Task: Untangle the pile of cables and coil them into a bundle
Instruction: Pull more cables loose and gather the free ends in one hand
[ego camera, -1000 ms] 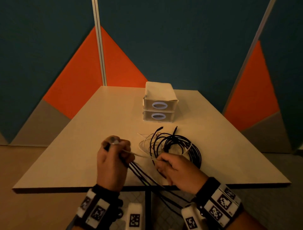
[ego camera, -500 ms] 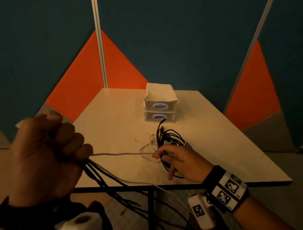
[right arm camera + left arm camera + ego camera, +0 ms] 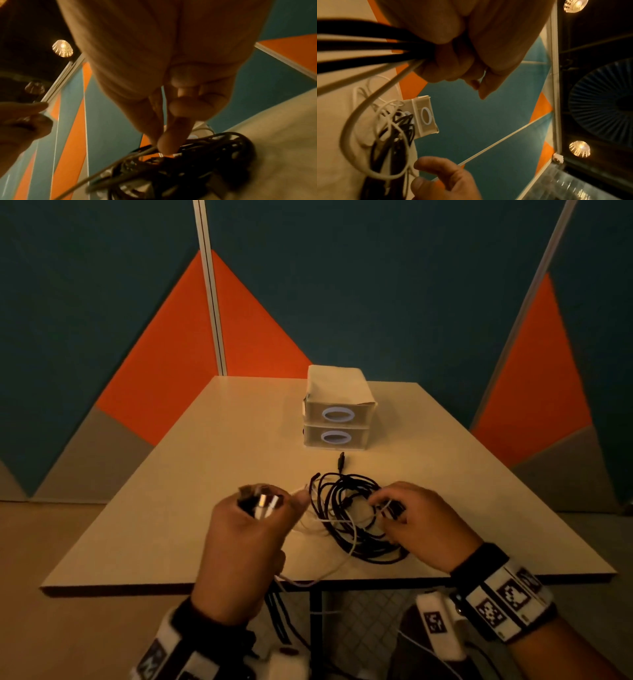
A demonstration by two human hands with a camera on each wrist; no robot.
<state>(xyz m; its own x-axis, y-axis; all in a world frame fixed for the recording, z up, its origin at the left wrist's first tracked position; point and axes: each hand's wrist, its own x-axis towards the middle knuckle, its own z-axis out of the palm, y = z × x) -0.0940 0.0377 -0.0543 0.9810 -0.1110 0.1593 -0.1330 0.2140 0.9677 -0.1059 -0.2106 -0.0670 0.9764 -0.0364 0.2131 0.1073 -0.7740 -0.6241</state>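
**Two hands work a cable tangle near the table's front edge**

A pile of black and white cables (image 3: 352, 518) lies on the table (image 3: 191, 474), near the middle of its front edge. Behind it, toward the far edge, stand two stacked boxes (image 3: 337, 414).

The left hand (image 3: 246, 542) is held just above the front edge, fingers curled tight around several gathered cable ends, black ones and a white one. Strands run from this fist down over the edge and across into the pile. The right hand (image 3: 421, 529) sits at the pile's right side; in the right wrist view its thumb and forefinger pinch a white cable (image 3: 120, 161) where it leaves the tangle.

The step in hand looks like untangling: freeing the white cable while the left hand keeps the gathered ends. Coiling has not begun. The next move likely calls for drawing the white strand through the black loops without tightening a knot.

Half a second earlier the left hand was raised high and far to the left, pulling strands taut; it is now back low beside the pile, and the white cable hangs slack.
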